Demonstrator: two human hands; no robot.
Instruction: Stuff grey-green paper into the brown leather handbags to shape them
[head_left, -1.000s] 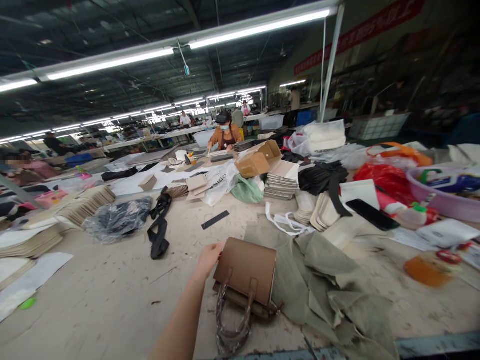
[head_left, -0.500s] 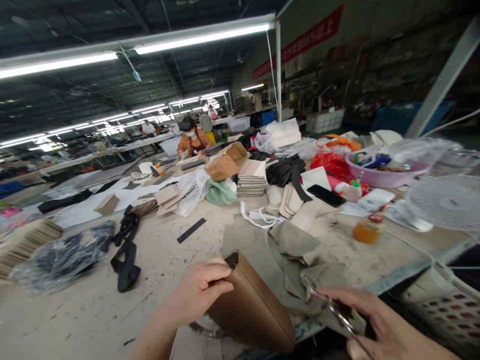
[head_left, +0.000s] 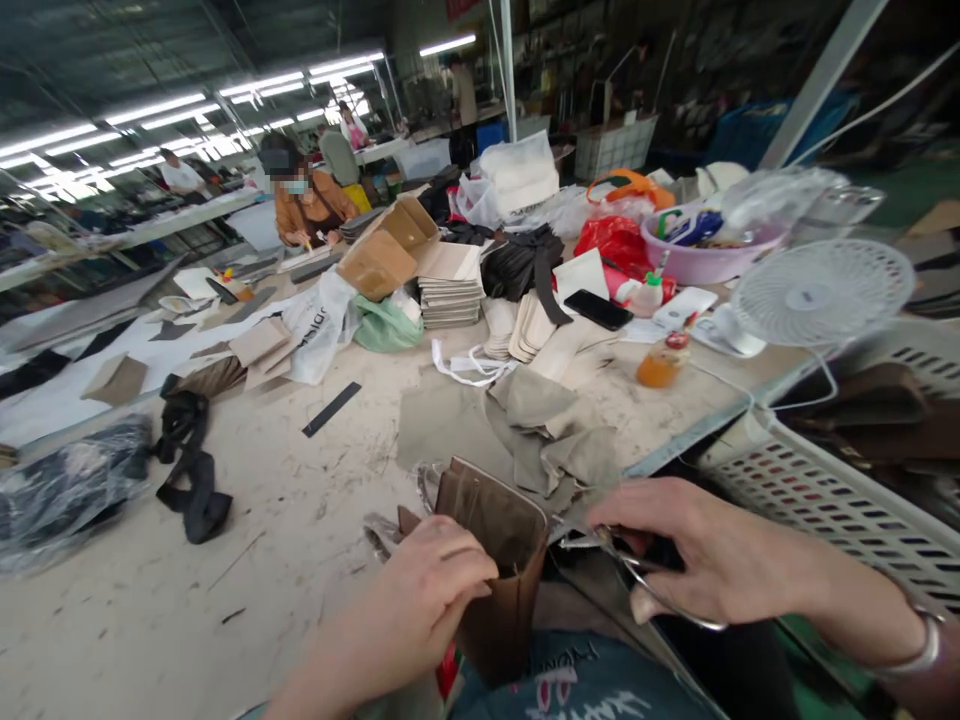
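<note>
A brown leather-look bag (head_left: 501, 615) stands tilted at the table edge in front of me, its open mouth facing up and showing a dull lining. My left hand (head_left: 431, 585) pinches its near rim between thumb and fingers. Silver scissors (head_left: 651, 578) sit in my right hand (head_left: 701, 545), with fingers curled round the handles. Their blades point left, close to the bag's right rim; I cannot tell if they touch it. Behind the bag lies crumpled grey-green fabric (head_left: 457, 420).
A white perforated basket (head_left: 817, 500) with brown pieces stands low on the right. Further back are a jar of orange liquid (head_left: 662, 364), a black phone (head_left: 598, 309), a white fan (head_left: 821, 290) and stacked panels (head_left: 451, 290). A co-worker (head_left: 311, 205) sits across the table.
My view has tipped down and to the right. The bag has been turned so its opening faces me, and the scissors have come closer to its rim.
</note>
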